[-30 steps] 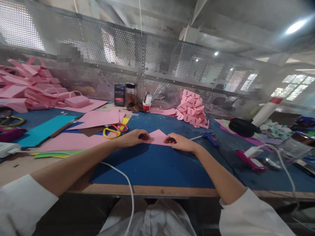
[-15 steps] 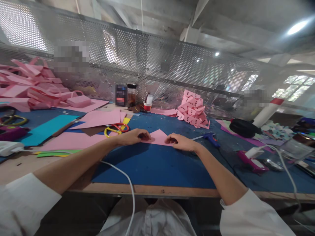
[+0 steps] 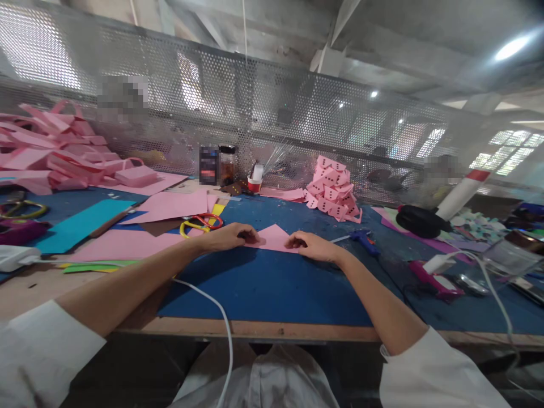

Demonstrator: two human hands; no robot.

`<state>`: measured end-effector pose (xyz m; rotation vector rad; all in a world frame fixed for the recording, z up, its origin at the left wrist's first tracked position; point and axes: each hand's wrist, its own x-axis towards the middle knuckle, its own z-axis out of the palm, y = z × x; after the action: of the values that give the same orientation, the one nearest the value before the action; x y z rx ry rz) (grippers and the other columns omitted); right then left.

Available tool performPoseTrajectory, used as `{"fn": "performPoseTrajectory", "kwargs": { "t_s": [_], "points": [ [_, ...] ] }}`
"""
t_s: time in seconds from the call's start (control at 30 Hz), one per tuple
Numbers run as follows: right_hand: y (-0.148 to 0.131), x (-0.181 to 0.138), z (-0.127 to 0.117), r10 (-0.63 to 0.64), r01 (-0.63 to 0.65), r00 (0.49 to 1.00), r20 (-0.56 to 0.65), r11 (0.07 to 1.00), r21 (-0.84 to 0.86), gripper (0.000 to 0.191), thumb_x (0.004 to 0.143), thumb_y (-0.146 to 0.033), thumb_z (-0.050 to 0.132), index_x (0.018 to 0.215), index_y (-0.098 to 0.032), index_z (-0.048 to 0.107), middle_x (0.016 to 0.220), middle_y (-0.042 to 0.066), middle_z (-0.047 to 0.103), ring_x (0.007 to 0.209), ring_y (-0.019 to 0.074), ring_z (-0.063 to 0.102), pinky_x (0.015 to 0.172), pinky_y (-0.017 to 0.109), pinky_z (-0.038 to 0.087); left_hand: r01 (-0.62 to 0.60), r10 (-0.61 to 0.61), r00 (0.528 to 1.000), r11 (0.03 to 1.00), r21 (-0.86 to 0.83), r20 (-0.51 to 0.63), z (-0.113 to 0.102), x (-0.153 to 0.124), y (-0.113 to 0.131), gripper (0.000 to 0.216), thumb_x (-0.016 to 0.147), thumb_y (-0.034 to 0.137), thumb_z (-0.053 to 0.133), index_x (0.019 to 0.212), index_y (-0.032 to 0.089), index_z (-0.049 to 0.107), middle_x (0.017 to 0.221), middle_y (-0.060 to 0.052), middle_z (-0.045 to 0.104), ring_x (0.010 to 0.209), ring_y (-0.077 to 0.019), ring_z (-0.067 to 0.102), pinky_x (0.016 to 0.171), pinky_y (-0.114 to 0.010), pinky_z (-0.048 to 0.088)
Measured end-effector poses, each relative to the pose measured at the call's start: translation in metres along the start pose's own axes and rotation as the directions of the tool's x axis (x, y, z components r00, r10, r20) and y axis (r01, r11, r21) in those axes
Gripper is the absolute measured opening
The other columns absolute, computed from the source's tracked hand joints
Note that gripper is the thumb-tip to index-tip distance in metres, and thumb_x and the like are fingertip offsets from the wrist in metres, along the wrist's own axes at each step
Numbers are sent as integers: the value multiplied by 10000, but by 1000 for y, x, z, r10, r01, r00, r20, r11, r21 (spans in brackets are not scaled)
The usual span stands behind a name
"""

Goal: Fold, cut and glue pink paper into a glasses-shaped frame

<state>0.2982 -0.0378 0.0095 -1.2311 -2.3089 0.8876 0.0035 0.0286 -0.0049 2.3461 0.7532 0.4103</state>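
Observation:
A piece of pink paper (image 3: 274,239) with a pointed top lies on the blue mat (image 3: 272,289), between my two hands. My left hand (image 3: 233,236) has its curled fingers closed on the paper's left corner. At the right corner, my right hand (image 3: 313,246) pinches the paper, fingertips down near the mat. The fingers partly cover both corners. Just left of my left hand lie scissors (image 3: 199,225) with red and yellow handles. To the right of my right hand rests a blue glue gun (image 3: 364,241).
Pink paper pieces with dark dots (image 3: 331,190) are stacked at the back. Pink paper bags (image 3: 55,147) pile up at the far left. A white cable (image 3: 221,311) crosses the table's front edge. A perforated metal screen (image 3: 263,107) stands behind.
Almost nothing differs. Both hands stay at the corners of the pink paper, with only a very slight shift of the left fingers.

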Motion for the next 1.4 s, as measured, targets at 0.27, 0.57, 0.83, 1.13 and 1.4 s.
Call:
{"fn": "performPoseTrajectory", "kwargs": {
  "t_s": [0.27, 0.57, 0.83, 1.13, 1.4],
  "points": [
    [2, 4, 4, 21, -20, 999, -42, 1000, 10, 408, 705, 39, 441, 1006, -156, 637, 1061, 70, 671, 955, 157, 617, 879, 305, 455, 9, -8, 998, 1000, 16, -59, 6, 0, 8, 414, 680, 43, 428, 1014, 153, 646, 1054, -36, 705, 979, -164, 625, 879, -251, 451],
    [2, 3, 0, 5, -5, 1000, -2, 1000, 17, 486, 643, 64, 422, 1023, -151, 637, 1065, 67, 672, 947, 152, 612, 880, 303, 456, -26, 26, 999, 1000, 15, -20, 1, 0, 0, 532, 593, 6, 386, 1024, 158, 657, 1056, -30, 704, 978, -154, 624, 886, -244, 450],
    [5, 2, -1, -28, 28, 999, 18, 999, 24, 487, 665, 66, 436, 1041, -175, 631, 1077, 50, 660, 975, 149, 609, 913, 311, 454, -42, 42, 999, 999, 4, 4, -2, 0, -3, 552, 587, 15, 387, 1043, 172, 657, 1092, -27, 698, 1016, -165, 612, 901, -258, 447],
    [4, -1, -1, -21, 21, 1000, 2, 1000, 5, 468, 690, 56, 429, 1048, -166, 631, 1090, 60, 651, 986, 151, 605, 924, 321, 449, -35, 35, 999, 999, 3, -8, -2, 0, -6, 504, 622, 17, 408, 1030, 174, 659, 1081, -30, 697, 1007, -162, 619, 898, -250, 447],
    [4, -1, -1, -29, 29, 999, 27, 1000, 11, 471, 687, 45, 458, 1077, -168, 616, 1113, 65, 641, 1004, 160, 603, 927, 319, 451, -26, 26, 1000, 1000, 6, 0, -2, -2, -2, 426, 678, 49, 461, 1040, 168, 651, 1074, -35, 696, 989, -168, 621, 868, -247, 455]
  ]
}}
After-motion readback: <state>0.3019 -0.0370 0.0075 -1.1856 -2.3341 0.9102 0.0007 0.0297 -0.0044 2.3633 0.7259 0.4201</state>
